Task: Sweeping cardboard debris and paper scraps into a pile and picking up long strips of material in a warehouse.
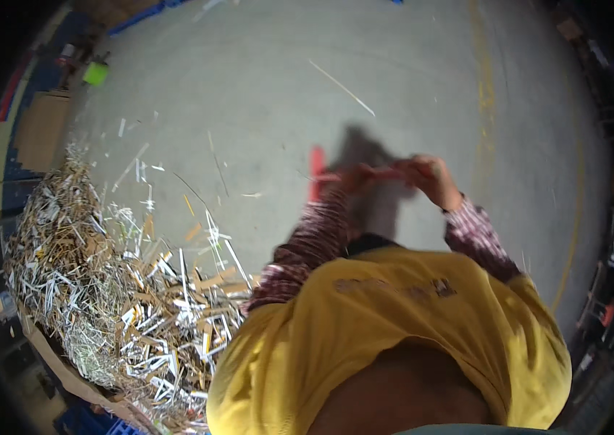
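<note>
1. At the far left we saw a heap of pale straw, brown cardboard offcuts and white paper slivers (115,304) piled on the grey concrete floor (408,87), with loose slivers scattered out to its right.
2. Right of the heap, our left hand (354,177) was raised in front of us, its fingers curled around the near end of a thin red strip (372,174); motion blur hid how tight that grip was.
3. A second red piece, a short upright bar (316,172), showed just left of that hand; we could not tell whether it was joined to the strip or lay on the floor behind.
4. The strip ran level between the hands, narrow, flat and bright red, held well above the floor.
5. At the right, our right hand (430,174) pinched the strip's other end, fingers closed on it.
6. We judged the step in hand to be stretching or pulling the strip between both hands; the next move would call for a firm hold at each end.
</note>
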`<state>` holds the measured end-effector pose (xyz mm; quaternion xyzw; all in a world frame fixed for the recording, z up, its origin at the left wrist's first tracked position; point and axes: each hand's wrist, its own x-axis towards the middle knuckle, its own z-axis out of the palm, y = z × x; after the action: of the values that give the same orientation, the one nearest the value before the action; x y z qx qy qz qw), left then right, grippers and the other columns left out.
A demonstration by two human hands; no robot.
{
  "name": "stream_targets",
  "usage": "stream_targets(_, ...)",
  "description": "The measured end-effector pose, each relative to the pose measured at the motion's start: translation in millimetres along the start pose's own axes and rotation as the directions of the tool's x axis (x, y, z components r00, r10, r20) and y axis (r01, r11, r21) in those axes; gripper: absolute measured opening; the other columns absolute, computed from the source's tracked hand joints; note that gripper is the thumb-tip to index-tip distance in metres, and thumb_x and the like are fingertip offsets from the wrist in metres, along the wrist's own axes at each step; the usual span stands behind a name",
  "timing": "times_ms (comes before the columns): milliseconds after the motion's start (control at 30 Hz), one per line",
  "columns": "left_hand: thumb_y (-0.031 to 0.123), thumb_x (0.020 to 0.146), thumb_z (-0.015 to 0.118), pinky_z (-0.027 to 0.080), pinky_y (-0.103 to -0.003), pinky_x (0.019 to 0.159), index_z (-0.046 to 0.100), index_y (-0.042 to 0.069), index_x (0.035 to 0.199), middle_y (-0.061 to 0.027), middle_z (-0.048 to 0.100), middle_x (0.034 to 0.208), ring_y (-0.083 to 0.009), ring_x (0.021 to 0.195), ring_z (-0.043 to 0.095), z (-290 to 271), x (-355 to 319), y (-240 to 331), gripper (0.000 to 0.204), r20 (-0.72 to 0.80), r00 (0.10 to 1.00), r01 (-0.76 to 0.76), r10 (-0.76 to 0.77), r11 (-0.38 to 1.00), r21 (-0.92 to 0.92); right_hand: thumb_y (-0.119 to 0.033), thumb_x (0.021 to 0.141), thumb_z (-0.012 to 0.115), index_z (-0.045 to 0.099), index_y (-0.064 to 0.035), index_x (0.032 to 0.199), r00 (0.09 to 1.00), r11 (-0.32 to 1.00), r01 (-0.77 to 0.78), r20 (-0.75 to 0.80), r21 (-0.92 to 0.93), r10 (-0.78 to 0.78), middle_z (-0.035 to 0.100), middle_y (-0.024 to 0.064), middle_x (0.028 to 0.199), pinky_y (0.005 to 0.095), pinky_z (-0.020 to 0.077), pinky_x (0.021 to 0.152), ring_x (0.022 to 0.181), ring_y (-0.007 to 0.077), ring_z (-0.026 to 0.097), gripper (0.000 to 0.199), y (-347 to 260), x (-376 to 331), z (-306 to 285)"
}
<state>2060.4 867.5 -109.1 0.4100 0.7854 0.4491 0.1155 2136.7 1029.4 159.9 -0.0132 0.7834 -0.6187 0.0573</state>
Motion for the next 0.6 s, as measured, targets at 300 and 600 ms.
stream_targets(300, 0.026, 0.068, 0.055, 0.041, -0.044, 0.058, 0.057, 0.008, 0.064, -0.0137, 0.055, 0.063, -0.0318, 0.066, 0.055, -173.7, 37.4, -9.6, 0.019, -0.300, 0.901, 0.401, -0.313, 0.865, 0.301, -0.007, 0.078, 0.054, 0.057, 0.0027, 0.082, 0.991, 0.983, -0.021, 0.132, 0.182, -0.004, 0.059, 0.0124, 0.094, 0.0232, 0.0472, 0.064, 0.071, 0.0118, 0.055, 0.011, -48.4, 133.6, 23.4)
stream_targets(600, 0.017, 0.065, 0.059, 0.043, -0.034, 0.064, 0.053, 0.007, 0.078, -0.0126, 0.056, 0.078, -0.0280, 0.075, 0.055, -252.5, 206.6, -103.1, 0.017, -0.434, 0.894, -0.321, -0.115, 0.511, -0.797, -0.018, 0.072, 0.058, 0.059, -0.0048, 0.080, 0.963, 0.648, 0.194, 0.270, -0.736, 0.019, 0.059, 0.0114, 0.068, 0.0311, 0.0445, 0.058, 0.058, 0.0210, 0.057, 0.015, -104.0, 359.8, 93.5)
